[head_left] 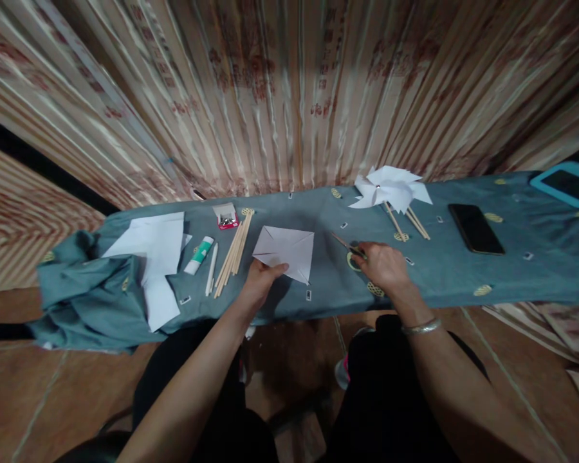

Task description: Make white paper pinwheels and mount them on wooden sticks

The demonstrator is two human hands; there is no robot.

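Observation:
A white paper square (289, 247), with slits or creases running in from its corners, is pinched at its near edge by my left hand (261, 283), thumb on top. To its right, my right hand (385, 265) has its fingers closed at the handles of a pair of scissors (350, 248). The scissor blades point left toward the paper and are apart from it. Beyond the right hand lie white paper pinwheels (390, 186) on wooden sticks (417, 224).
Left of the paper are loose wooden sticks (235, 254), a white pen (211, 269), a green glue stick (199, 255), a small red box of metal pins (226, 217) and white paper sheets (161, 247). A black phone (475, 228) and a blue-framed tablet (572, 183) lie right on the cloth-covered table (444, 276).

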